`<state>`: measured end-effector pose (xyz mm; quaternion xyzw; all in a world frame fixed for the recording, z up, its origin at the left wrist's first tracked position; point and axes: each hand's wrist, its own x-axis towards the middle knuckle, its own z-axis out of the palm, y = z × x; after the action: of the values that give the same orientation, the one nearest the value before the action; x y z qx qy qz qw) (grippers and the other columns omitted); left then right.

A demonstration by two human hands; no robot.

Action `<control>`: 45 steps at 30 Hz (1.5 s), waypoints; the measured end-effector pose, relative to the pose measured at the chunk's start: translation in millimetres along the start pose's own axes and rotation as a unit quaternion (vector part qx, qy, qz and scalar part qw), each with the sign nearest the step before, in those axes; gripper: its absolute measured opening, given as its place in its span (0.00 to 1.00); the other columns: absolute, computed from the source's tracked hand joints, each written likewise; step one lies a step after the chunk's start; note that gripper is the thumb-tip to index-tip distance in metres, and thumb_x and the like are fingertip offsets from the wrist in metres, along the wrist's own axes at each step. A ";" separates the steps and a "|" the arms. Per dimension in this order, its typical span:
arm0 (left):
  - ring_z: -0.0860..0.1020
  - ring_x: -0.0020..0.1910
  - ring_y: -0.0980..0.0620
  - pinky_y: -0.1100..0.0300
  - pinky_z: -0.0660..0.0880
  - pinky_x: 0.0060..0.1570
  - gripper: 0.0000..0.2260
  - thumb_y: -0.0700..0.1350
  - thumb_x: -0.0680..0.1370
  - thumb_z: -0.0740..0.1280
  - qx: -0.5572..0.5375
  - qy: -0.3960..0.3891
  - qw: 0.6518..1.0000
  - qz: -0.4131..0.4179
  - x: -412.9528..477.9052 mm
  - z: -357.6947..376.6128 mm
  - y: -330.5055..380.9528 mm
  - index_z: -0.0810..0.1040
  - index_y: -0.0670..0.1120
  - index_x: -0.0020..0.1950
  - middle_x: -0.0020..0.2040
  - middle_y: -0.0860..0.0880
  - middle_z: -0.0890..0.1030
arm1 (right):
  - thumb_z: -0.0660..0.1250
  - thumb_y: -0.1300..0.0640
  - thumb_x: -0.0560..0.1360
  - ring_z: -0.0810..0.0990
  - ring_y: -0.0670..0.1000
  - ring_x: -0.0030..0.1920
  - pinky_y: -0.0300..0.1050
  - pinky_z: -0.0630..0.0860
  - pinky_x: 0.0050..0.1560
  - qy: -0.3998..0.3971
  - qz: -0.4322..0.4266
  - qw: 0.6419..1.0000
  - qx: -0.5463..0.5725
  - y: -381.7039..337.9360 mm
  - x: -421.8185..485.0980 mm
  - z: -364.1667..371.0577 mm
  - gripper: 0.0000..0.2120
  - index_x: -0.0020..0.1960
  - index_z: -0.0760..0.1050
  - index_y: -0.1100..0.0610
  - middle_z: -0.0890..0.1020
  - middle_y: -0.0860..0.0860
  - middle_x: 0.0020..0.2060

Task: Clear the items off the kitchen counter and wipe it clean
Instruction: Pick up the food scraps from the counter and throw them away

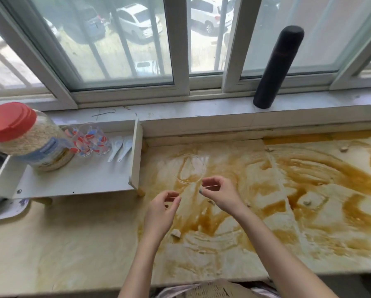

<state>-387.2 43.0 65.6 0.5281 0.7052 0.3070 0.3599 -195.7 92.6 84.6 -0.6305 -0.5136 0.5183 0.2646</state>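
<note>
Currently: right hand [220, 194] pinching 1 thin pale stick [210, 186]; left hand [163, 209] curling, hold unclear. Risk: stick slipping onto brown-stained counter [309, 190], knuckles nudging clear glass [188, 168].

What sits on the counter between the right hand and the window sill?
In the head view, a clear glass stands on the brown-smeared counter beyond the right hand, which pinches a thin stick; past it, stained counter up to the sill.

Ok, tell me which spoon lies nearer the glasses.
The left spoon, right beside the glasses; the other spoon lies between it and the shelf's end wall.
</note>
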 end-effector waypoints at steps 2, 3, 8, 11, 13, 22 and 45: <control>0.79 0.45 0.65 0.66 0.76 0.42 0.02 0.49 0.77 0.69 -0.001 -0.011 1.000 -0.026 -9.5 4.7 -17.2 0.80 0.55 0.49 0.45 0.60 0.82 | 0.73 0.58 0.72 0.81 0.43 0.48 0.41 0.80 0.51 -0.020 0.007 0.999 -0.035 11.2 -2.0 17.0 0.14 0.56 0.79 0.55 0.82 0.45 0.48; 0.79 0.45 0.65 0.67 0.74 0.42 0.02 0.48 0.77 0.70 -0.002 -0.016 0.999 -0.035 -13.3 7.1 -23.3 0.80 0.55 0.48 0.45 0.60 0.82 | 0.73 0.58 0.72 0.81 0.43 0.48 0.39 0.79 0.51 -0.029 0.008 0.998 -0.055 15.6 -3.9 23.8 0.14 0.56 0.79 0.55 0.82 0.46 0.47; 0.80 0.46 0.63 0.64 0.76 0.44 0.03 0.46 0.77 0.70 -0.013 -0.026 0.997 -0.078 -27.4 10.3 -52.7 0.81 0.54 0.48 0.44 0.59 0.82 | 0.73 0.56 0.71 0.82 0.44 0.47 0.40 0.79 0.49 -0.081 -0.002 0.987 -0.137 33.5 -13.1 59.9 0.14 0.57 0.80 0.55 0.83 0.47 0.49; 0.80 0.46 0.62 0.63 0.76 0.46 0.03 0.45 0.77 0.70 -0.038 -0.014 0.995 -0.096 -27.4 9.0 -62.3 0.81 0.52 0.48 0.44 0.57 0.83 | 0.73 0.55 0.71 0.82 0.44 0.47 0.41 0.79 0.49 -0.088 -0.014 0.979 -0.184 40.5 -15.9 77.9 0.14 0.56 0.80 0.54 0.83 0.47 0.50; 0.81 0.47 0.58 0.60 0.77 0.49 0.03 0.43 0.77 0.70 -0.107 0.012 0.985 -0.133 -24.6 6.4 -65.4 0.82 0.50 0.48 0.45 0.54 0.84 | 0.72 0.52 0.71 0.82 0.45 0.47 0.43 0.78 0.49 -0.105 -0.040 0.963 -0.247 45.5 -17.8 91.6 0.14 0.55 0.79 0.52 0.83 0.47 0.50; 0.83 0.46 0.53 0.55 0.76 0.48 0.04 0.45 0.79 0.67 -0.175 0.016 0.965 -0.194 -17.7 -12.7 -81.6 0.80 0.50 0.46 0.44 0.51 0.85 | 0.66 0.51 0.74 0.79 0.56 0.52 0.48 0.75 0.47 -0.148 -0.052 0.883 -0.442 63.5 -13.7 132.3 0.11 0.54 0.76 0.55 0.80 0.53 0.53; 0.79 0.55 0.43 0.53 0.76 0.55 0.18 0.49 0.85 0.53 -0.536 -0.063 0.738 -0.404 5.0 -3.8 -59.0 0.74 0.37 0.62 0.51 0.39 0.81 | 0.66 0.43 0.73 0.80 0.44 0.43 0.43 0.77 0.43 -0.034 -0.136 0.945 -0.297 25.6 -15.2 120.6 0.11 0.51 0.80 0.47 0.81 0.45 0.45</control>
<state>-422.1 32.6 18.7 -0.0687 0.5471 0.4262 0.7171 -296.7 46.1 29.3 -0.5868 -0.7336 0.3224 0.1161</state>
